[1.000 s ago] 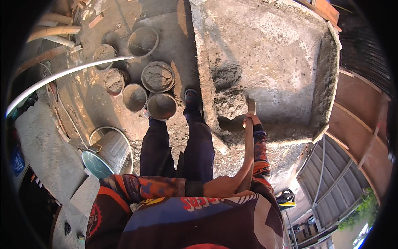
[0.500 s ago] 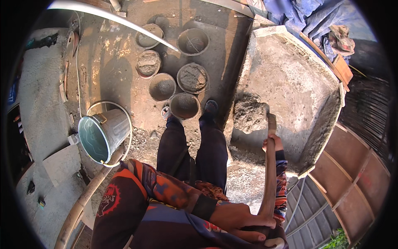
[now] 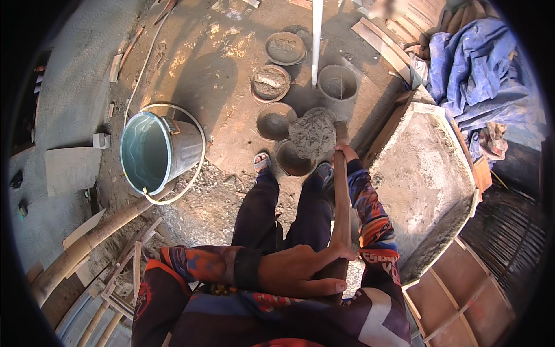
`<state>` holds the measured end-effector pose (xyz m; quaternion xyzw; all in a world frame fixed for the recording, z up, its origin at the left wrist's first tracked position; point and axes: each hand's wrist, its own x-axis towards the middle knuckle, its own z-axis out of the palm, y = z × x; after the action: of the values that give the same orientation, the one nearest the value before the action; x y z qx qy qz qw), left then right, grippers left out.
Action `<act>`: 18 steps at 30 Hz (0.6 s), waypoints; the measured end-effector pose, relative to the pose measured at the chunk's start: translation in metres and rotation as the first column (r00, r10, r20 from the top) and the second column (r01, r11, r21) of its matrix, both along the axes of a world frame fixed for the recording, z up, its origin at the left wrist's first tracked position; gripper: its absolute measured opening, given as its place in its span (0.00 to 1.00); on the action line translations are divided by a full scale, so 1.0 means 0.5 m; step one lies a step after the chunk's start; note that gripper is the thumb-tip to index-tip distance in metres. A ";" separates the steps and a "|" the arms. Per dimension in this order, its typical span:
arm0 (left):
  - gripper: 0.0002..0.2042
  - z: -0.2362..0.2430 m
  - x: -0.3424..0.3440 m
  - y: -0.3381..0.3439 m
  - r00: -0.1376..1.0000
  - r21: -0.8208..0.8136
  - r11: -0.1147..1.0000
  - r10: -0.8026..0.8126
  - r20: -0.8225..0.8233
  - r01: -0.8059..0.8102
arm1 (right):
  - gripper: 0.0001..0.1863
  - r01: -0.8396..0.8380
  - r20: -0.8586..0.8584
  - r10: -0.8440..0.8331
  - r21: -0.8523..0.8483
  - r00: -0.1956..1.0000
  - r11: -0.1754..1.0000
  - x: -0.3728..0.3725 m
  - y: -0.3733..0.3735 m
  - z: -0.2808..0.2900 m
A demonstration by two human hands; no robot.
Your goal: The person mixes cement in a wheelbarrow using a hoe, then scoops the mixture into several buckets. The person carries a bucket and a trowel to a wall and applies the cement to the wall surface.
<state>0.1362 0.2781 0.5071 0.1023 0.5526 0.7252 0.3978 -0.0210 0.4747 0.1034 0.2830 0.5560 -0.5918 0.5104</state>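
Note:
My right hand [image 3: 344, 151] is closed around the upper part of a long wooden shovel handle [image 3: 341, 205]. My left hand [image 3: 303, 269] grips the handle lower, near my waist. The shovel's head carries a heap of wet grey mortar [image 3: 312, 133] over a round bucket [image 3: 295, 165] by my feet. Around it stand several other buckets: an empty-looking one [image 3: 272, 124], one with mortar and a pale object [image 3: 269, 87], one with grey contents [image 3: 286, 46] and another [image 3: 335, 84]. The mortar-crusted mixing trough [image 3: 419, 173] lies to my right.
A large upright-to-tilted bucket with cloudy water [image 3: 144, 153] stands left, beside a bamboo pole [image 3: 75, 254]. A white pipe [image 3: 317, 40] reaches over the buckets. A blue tarpaulin [image 3: 471, 69] and planks [image 3: 381, 46] lie at upper right; wooden panels [image 3: 457, 286] are at lower right.
I have turned leftward, so the trough now sits further right. The shovel load has been lifted out of the trough and moved left over the buckets, with both hands still on the handle.

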 end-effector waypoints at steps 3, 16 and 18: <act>0.29 -0.062 0.100 -0.099 0.988 -0.068 0.997 0.056 0.142 -0.046 | 0.11 -0.354 -0.445 0.457 0.298 0.770 0.887 0.025 -0.148 -0.122; 0.36 -0.920 0.775 -0.336 0.779 -0.747 0.650 0.538 0.321 -0.141 | 0.36 -0.123 -0.382 0.552 0.731 0.741 0.671 0.404 -0.590 -0.509; 0.30 -0.940 0.835 -0.346 0.752 -0.830 0.553 0.574 0.323 -0.066 | 0.35 -0.202 -0.326 0.524 0.667 0.787 0.718 0.455 -0.622 -0.490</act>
<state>0.5535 0.1051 0.0369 -0.4067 0.6744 0.4708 0.3976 0.2063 0.1635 -0.1418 0.1489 0.8702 -0.3199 0.3439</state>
